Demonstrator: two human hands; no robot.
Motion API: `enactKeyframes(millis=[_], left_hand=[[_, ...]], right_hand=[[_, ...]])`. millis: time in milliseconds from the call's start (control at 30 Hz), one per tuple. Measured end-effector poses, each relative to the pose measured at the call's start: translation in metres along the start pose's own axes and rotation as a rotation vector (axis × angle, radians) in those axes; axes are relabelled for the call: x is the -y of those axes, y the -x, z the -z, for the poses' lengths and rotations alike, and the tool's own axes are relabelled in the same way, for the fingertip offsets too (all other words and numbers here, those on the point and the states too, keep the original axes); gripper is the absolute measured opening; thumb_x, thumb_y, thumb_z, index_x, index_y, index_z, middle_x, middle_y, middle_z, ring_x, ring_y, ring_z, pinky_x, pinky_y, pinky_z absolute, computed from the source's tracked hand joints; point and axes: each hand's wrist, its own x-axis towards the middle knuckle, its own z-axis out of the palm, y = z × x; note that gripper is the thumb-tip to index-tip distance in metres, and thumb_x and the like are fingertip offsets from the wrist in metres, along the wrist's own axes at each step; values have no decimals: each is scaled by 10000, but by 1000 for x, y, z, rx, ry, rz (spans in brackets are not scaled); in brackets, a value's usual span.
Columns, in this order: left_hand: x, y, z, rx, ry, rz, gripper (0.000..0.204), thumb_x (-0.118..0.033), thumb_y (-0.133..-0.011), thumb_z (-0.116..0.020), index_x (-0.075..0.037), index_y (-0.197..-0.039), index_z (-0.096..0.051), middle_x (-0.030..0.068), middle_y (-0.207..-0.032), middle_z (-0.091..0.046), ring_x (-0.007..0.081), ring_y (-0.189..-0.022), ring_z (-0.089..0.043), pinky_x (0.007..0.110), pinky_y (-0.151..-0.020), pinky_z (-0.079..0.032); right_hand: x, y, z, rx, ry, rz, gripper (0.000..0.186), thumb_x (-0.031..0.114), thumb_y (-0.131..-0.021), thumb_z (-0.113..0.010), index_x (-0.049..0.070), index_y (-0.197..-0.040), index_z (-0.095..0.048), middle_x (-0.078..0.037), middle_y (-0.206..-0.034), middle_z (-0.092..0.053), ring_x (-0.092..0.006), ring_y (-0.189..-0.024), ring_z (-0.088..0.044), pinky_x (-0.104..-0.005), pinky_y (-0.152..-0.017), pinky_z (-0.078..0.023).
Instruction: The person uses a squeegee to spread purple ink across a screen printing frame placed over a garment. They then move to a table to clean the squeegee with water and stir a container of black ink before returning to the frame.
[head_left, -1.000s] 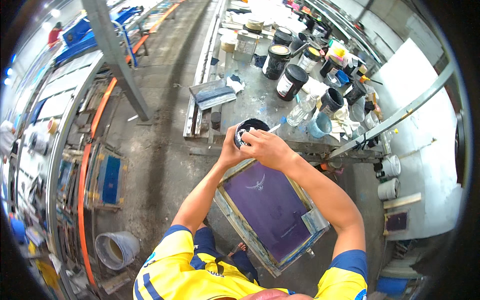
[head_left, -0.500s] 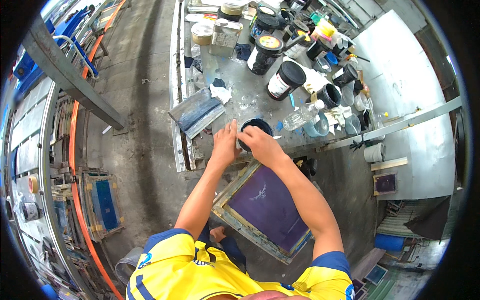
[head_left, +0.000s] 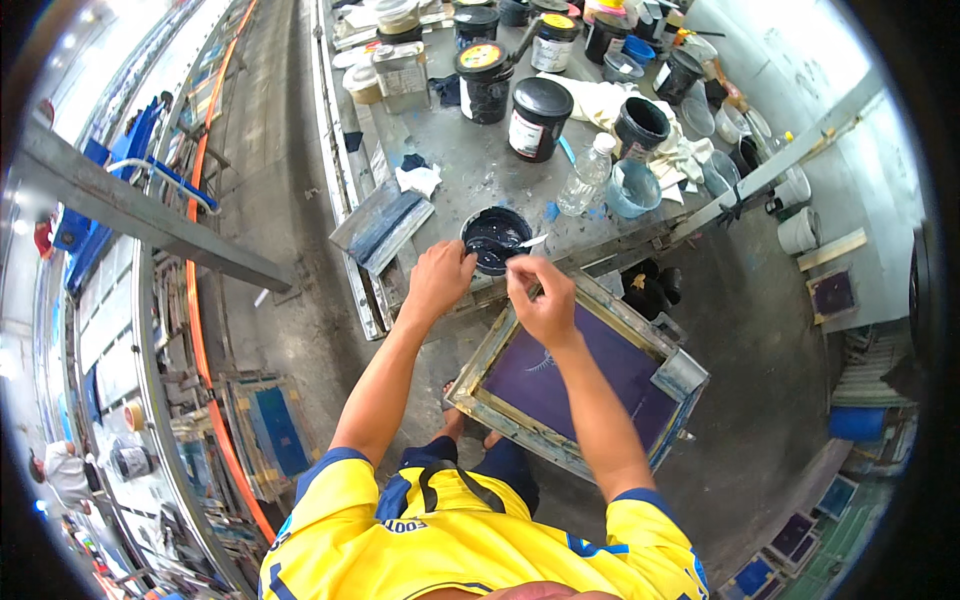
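An open black tub of dark ink stands near the table's front edge. My left hand is closed at the tub's left rim, its fingertips bent over the edge. Just in front of the tub, on its right side, my right hand is raised with thumb and fingers pinched together; whatever is between them is hidden or too small to name. A thin white-ended stirring stick lies across the tub's right rim. Below my right forearm leans a framed purple printing screen, partly covered by the arm.
To the right stand a clear plastic bottle, a bluish plastic tub and a black lidded tub. A flat grey-blue board lies left, beside a white rag. More tubs crowd the back. A metal beam crosses at right.
My right hand has drawn back from over the tub toward me, uncovering the dark ink and the stick. My left hand stays at the rim. The whole view has shifted.
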Motion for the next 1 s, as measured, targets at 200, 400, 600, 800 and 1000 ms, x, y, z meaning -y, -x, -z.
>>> enactKeyframes(millis=[200, 400, 600, 800, 1000], left_hand=[[-23, -9, -15, 89, -81, -22, 404, -309, -953, -630, 41, -753, -645, 267, -749, -640, 464, -739, -632, 542, -698, -472], [-34, -2, -35, 79, -66, -29, 374, -276, -942, -609, 53, -770, -654, 289, -713, -604, 459, -703, -633, 521, -662, -470], [-38, 0, -40, 28, 27, 45, 377, -270, -915, -641, 69, -751, -630, 224, -627, -572, 279, -542, -566, 420, -568, -443], [-56, 27, -20, 106, 237, 183, 348, -208, -912, -655, 54, -703, -559, 31, -565, -474, 78, -578, -411, 327, -522, -365], [-109, 33, -4, 264, 450, 50, 326, -169, -947, -616, 19, -688, -554, -47, -621, -448, 55, -600, -399, 306, -513, -328]], right_hand=[[-99, 13, -34, -402, 320, -7, 1020, 483, -636, -928, 22, -1418, -463, -190, -1463, -491, -367, -1399, -405, -551, -1153, -299], [-131, 0, -65, -386, 426, -121, 1171, 639, -605, -869, 72, -1498, -366, -152, -1505, -448, -342, -1524, -275, -652, -1202, -89], [-128, -6, -89, -504, 419, -206, 1041, 556, -662, -846, 106, -1485, -396, -79, -1505, -466, -309, -1525, -286, -627, -1219, -89], [-101, -11, -98, -496, 382, -350, 933, 502, -728, -812, 155, -1488, -396, -46, -1511, -457, -278, -1543, -261, -616, -1235, -84], [-104, -24, -113, -541, 483, -460, 907, 421, -814, -768, 185, -1549, -292, -14, -1548, -399, -270, -1569, -187, -620, -1249, -62]])
